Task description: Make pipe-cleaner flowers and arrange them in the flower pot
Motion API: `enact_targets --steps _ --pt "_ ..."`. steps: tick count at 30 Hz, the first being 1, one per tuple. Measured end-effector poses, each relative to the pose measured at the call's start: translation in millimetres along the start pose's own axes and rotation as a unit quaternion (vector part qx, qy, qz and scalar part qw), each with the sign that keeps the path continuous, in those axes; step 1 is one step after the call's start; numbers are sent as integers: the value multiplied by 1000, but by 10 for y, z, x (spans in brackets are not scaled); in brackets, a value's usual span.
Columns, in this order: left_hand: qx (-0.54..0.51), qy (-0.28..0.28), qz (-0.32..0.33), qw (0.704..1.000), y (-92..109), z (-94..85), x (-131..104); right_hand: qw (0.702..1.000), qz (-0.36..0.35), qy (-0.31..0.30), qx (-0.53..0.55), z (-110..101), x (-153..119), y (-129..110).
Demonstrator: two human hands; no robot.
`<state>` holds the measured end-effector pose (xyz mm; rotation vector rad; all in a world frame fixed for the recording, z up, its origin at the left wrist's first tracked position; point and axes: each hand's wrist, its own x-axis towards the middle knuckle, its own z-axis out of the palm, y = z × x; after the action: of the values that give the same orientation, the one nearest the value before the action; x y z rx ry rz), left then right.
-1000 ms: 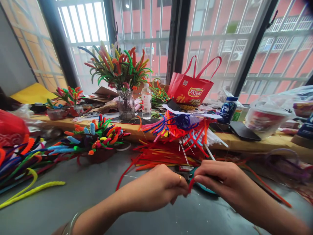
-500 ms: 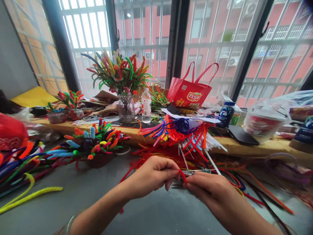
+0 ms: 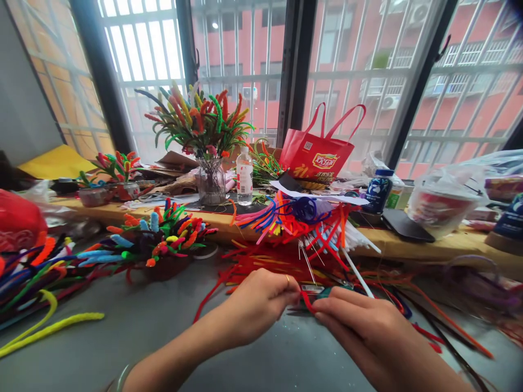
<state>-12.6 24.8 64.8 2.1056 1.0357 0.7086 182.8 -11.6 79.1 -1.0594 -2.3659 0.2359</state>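
A short stretch of red pipe cleaner (image 3: pixel 307 302) shows between my two hands above the grey table. My left hand (image 3: pixel 261 299), with a ring on one finger, pinches its left end. At the other end, the fingertips of my right hand (image 3: pixel 363 324) are pressed together on it. The rest of the stem is hidden by my fingers. Just behind the hands are a small clear-topped item (image 3: pixel 312 289) and thin metal wires (image 3: pixel 305 258). Farther back lies a pile of red pipe cleaners (image 3: pixel 265 258).
A bowl of colourful fuzzy stems (image 3: pixel 163 267) stands left, near loose yellow pipe cleaners (image 3: pixel 53 331). Along the wooden ledge (image 3: pixel 408 247) are a glass vase (image 3: pixel 211 182), a water bottle (image 3: pixel 244 177), a red bag (image 3: pixel 316 152) and a plastic-wrapped tub (image 3: pixel 443 204).
Both hands have lowered slightly, the right one also shifting right. The fingers of my left hand have curled in more tightly, and the red pipe cleaner between them has tilted a little.
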Motion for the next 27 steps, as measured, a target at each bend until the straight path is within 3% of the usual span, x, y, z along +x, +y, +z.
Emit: enact_targets --steps 3,6,10,14,17,20,23,27 --pt "-85 15 -10 996 -20 -35 19 1000 -1 7 -5 18 3 -26" --pt "-181 -8 -29 983 -1 -85 16 999 20 -20 20 12 60 25" --pt "-250 -115 -46 960 68 -134 -27 992 40 -71 97 -7 125 143" --pt "-160 -206 3 965 96 -120 -67 988 43 -98 113 -34 144 211" --pt "-27 -171 18 985 67 -71 -58 994 33 -80 72 -48 131 185" --pt "43 -71 -4 997 20 -27 -21 998 23 -42 36 -30 90 118" --pt "-2 -4 -26 1000 -22 -21 20 1000 10 -8 10 8 46 59" --pt "-131 6 -40 991 -40 -67 49 1000 15 -4 14 28 36 33"
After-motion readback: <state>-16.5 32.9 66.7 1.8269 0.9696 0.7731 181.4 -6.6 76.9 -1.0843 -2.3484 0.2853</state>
